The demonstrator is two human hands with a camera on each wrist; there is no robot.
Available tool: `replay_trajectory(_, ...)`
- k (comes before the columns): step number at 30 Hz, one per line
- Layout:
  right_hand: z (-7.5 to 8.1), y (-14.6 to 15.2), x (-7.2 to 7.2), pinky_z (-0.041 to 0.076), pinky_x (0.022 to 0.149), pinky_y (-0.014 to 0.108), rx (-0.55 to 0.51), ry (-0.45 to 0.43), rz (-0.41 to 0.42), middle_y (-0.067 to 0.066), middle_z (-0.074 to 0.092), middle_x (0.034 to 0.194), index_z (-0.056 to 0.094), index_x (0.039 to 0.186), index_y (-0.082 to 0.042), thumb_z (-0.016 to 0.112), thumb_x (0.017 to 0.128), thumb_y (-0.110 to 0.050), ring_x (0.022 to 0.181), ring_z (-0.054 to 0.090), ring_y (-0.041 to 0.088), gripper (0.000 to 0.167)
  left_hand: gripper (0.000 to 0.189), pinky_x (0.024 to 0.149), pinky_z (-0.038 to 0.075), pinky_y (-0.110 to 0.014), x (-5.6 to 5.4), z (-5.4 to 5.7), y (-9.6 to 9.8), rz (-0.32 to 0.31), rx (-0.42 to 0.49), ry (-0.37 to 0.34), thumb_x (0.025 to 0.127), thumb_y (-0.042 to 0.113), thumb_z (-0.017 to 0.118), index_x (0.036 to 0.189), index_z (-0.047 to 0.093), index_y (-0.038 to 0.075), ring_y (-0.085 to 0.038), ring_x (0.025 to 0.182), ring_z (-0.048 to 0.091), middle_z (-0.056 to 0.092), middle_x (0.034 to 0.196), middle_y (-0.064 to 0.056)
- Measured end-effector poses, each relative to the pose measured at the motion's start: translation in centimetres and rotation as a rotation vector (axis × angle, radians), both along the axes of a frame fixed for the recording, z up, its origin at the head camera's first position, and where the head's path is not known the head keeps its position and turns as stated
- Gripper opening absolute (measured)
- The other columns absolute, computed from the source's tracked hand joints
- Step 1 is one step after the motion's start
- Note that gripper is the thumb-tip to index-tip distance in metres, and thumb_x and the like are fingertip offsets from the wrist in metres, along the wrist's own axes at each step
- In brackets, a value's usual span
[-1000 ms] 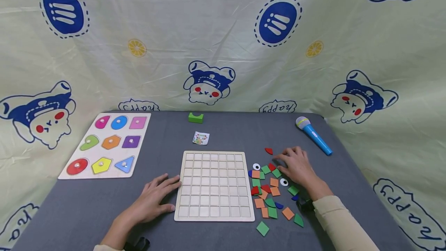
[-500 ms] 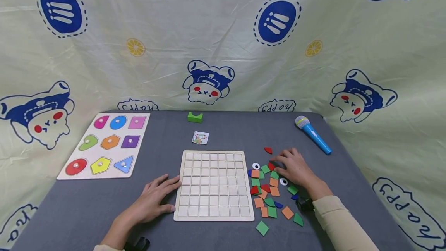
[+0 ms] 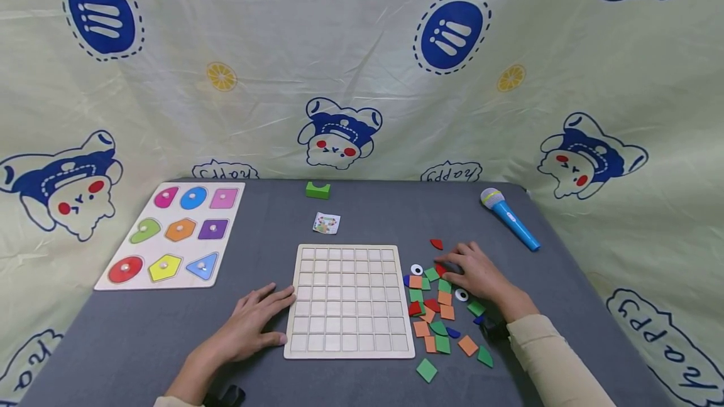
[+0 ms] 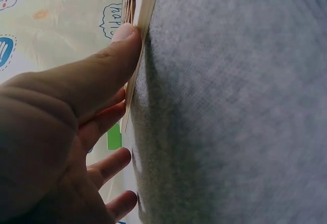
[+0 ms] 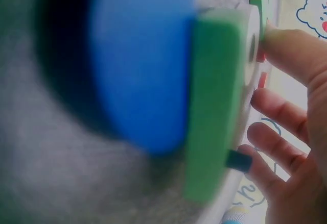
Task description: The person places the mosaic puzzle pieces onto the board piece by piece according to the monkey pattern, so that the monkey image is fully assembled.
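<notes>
Coloured pieces (image 3: 447, 312) lie scattered around the right hand (image 3: 477, 275), most of them on the near side of its fingers — flat green, orange, red and blue shapes, some overlapping. A red piece (image 3: 440, 270) sits right at the tips of the right thumb and forefinger; from where I stand I cannot tell whether they touch it. That thumb and forefinger are parted and the other fingers spread loosely, nothing clenched. A green piece (image 3: 445, 286) lies just below the thumb tip. One white ring piece (image 3: 416, 270) rests to the left of the forefinger, another (image 3: 461, 294) on the near side of the thumb, and a stray red wedge (image 3: 437, 244) just beyond the fingertips.

Between the two hands lies the pale grid board (image 3: 351, 303). The left hand (image 3: 254, 319) grasps nothing: its fingers are extended, with forefinger and thumb touching the board's left edge — the ring and little fingers stand clear of it.

Farther out, a blue microphone (image 3: 511, 222) lies beyond the right fingers and to their right. A shape puzzle (image 3: 189, 248) lies beyond the left fingers and to their left. Ahead, between both hands, are a small card (image 3: 327, 223) and, past it, a green block (image 3: 318, 191).
</notes>
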State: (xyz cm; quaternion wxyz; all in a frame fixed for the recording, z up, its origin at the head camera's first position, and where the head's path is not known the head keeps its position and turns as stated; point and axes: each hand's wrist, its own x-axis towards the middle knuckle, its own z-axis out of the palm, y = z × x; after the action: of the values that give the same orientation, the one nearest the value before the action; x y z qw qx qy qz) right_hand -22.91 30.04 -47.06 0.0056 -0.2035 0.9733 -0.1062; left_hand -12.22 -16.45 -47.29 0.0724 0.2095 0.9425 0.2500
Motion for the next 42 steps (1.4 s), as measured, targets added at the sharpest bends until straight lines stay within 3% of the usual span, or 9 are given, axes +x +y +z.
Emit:
replay_trajectory(9,0.0,0.2,-0.1,0.028,0.070,0.029,-0.048,-0.001,0.048,-0.001,0.053,0.094,0.069,0.115,-0.026,0.071,0.083,-0.028,0.085,0.036,0.015,0.032,0.072,0.106,0.018,-0.062,0.2,0.1,0.3,0.018,-0.019,-0.014,0.076,0.034,0.075,0.140,0.047,0.017,-0.034,0.140,0.028,0.042,0.149,0.000)
replay_trajectory(28,-0.5,1.3,0.5,0.036,0.078,0.034,-0.161,-0.083,-0.026,0.000,0.054,0.104,0.070,0.110,-0.021,0.068,0.085,-0.027,0.097,0.039,0.018,0.026,0.070,0.104,0.021,-0.061,0.2,0.1,0.2,0.005,0.020,-0.027,0.078,0.034,0.074,0.139,0.048,0.015,-0.035,0.139,0.029,0.042,0.149,-0.002)
replay_trajectory(42,-0.4,1.4,0.9,0.036,0.076,0.033,-0.167,-0.063,-0.056,0.003,0.057,0.104,0.070,0.110,-0.018,0.068,0.085,-0.026,0.095,0.040,0.019,0.026,0.069,0.106,0.022,-0.058,-0.5,-0.3,0.7,0.042,0.021,0.005,0.080,0.032,0.073,0.141,0.046,0.014,-0.032,0.140,0.030,0.041,0.150,0.000)
